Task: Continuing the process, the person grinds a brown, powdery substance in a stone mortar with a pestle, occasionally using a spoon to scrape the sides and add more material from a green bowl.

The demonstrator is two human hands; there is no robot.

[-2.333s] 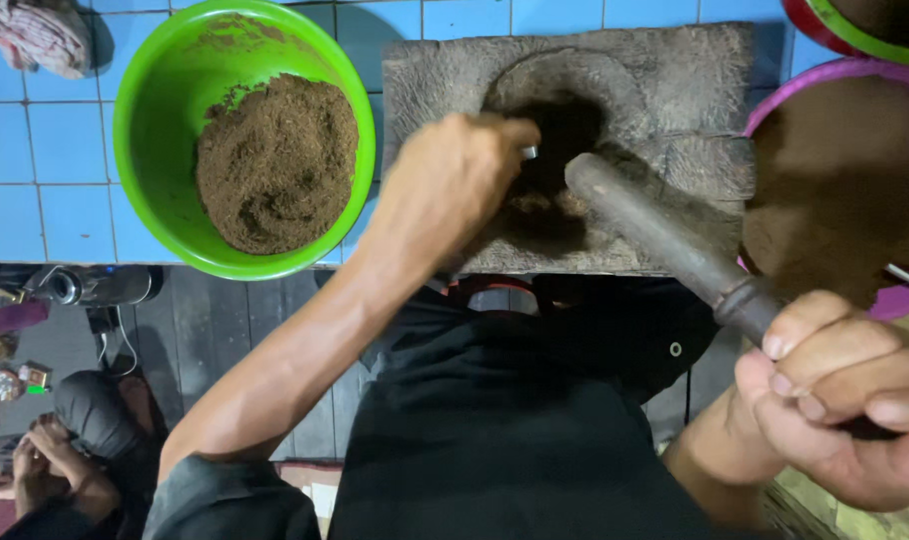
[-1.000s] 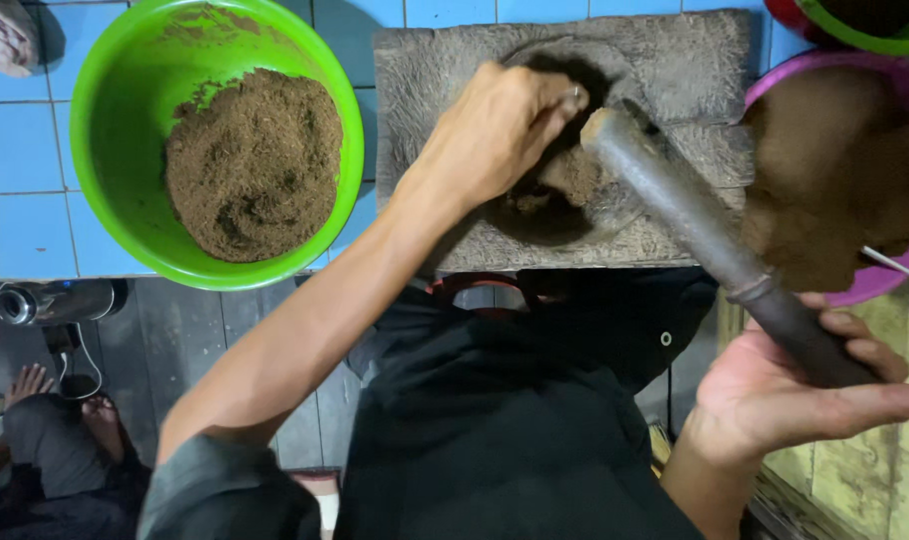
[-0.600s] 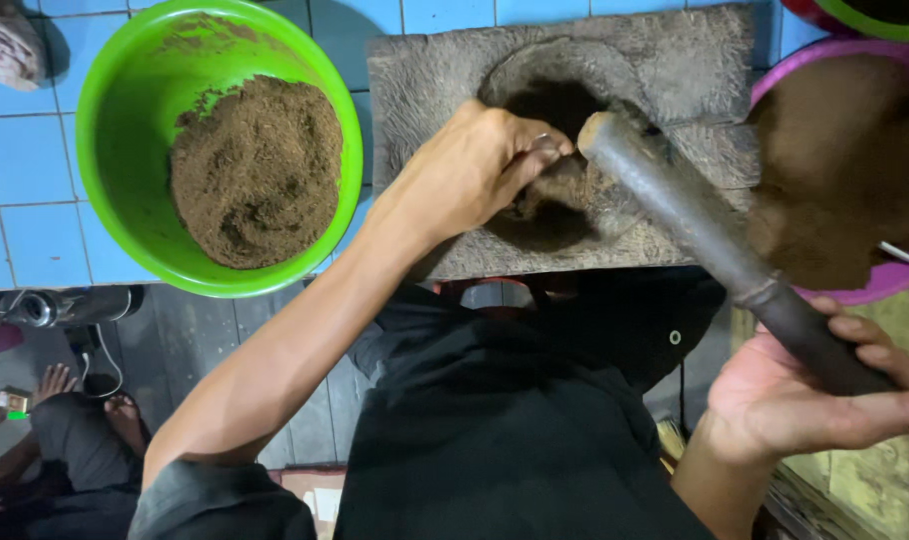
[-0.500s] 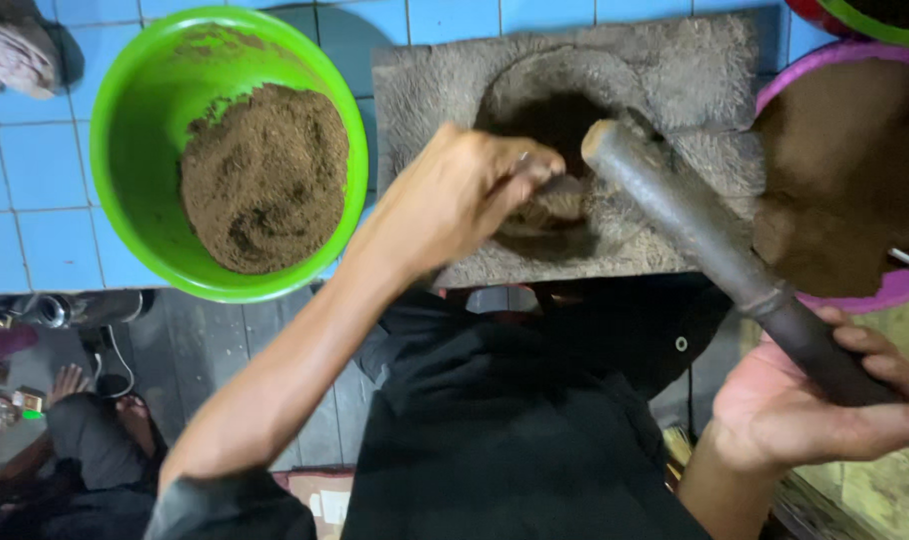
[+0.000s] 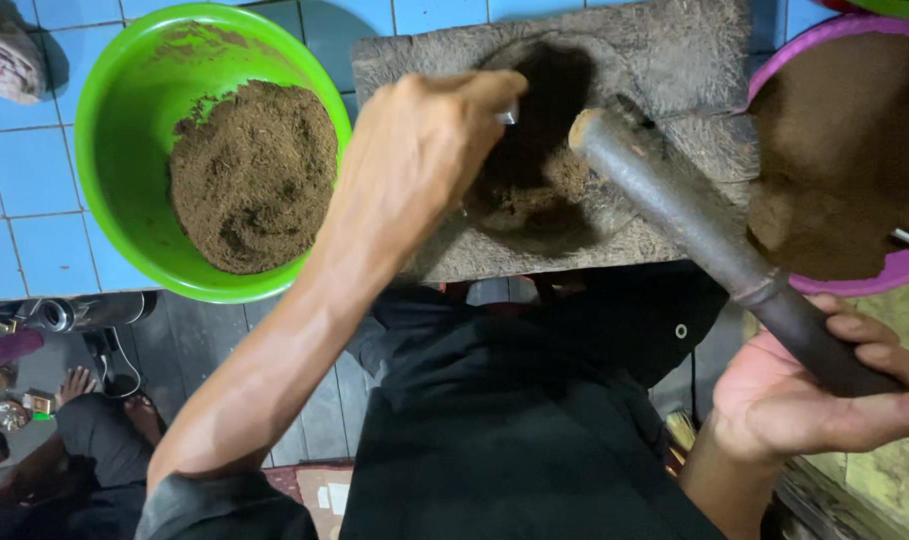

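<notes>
I see my left hand closed on a small metal spoon over the dark hollow of the grey stone mortar block. My right hand grips the long dark metal pestle, its tip at the hollow's rim. Left of the mortar sits a green plastic bowl of brown powder.

The left forearm runs bare from a dark sleeve at the lower left of the frame up to the centre top, where the left hand shows its back, fingers curled and pinched together. The right hand, at the lower right, lies palm up with fingers loosely wrapped.
</notes>
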